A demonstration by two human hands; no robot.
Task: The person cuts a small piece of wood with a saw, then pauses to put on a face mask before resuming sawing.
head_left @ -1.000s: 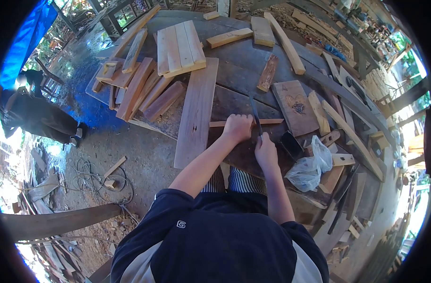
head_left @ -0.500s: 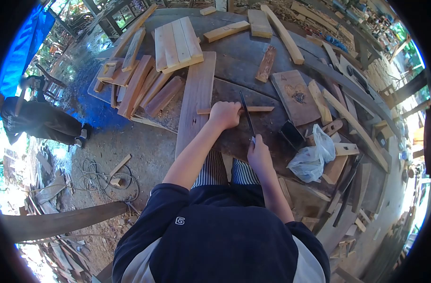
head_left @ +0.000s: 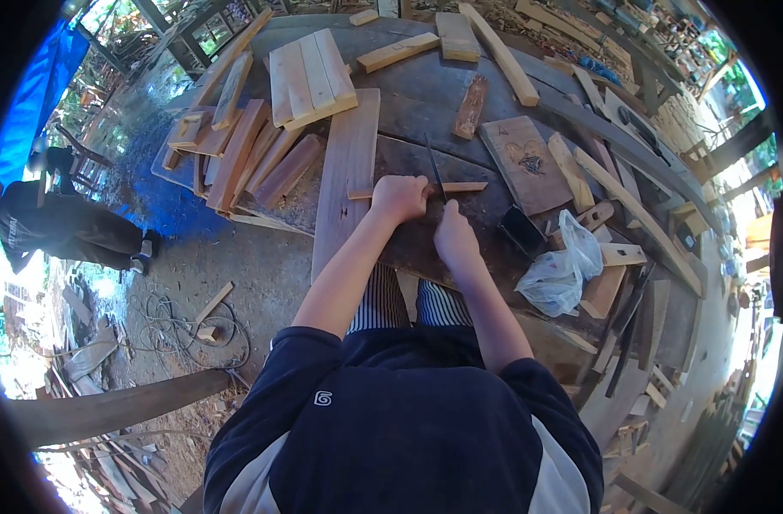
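My left hand (head_left: pixel 400 199) is closed around a thin wooden strip (head_left: pixel 467 187), which lies crosswise over a wide plank (head_left: pixel 350 163) and the dark tabletop. My right hand (head_left: pixel 456 233) grips the near end of a long, narrow, dark file (head_left: pixel 436 164). The file points away from me and crosses the strip just right of my left fist. Its handle is mostly hidden in my fingers.
Wood blocks (head_left: pixel 267 163) and a panel of joined boards (head_left: pixel 314 77) stand at the left of the workbench. To the right are a board with nails (head_left: pixel 528 167), a black box (head_left: pixel 523 230) and a plastic bag (head_left: pixel 564 267). A person (head_left: pixel 66 214) stands far left.
My right hand has pushed the file forward, away from my body, across the strip. My left hand keeps its grip on the strip. The view has shifted slightly.
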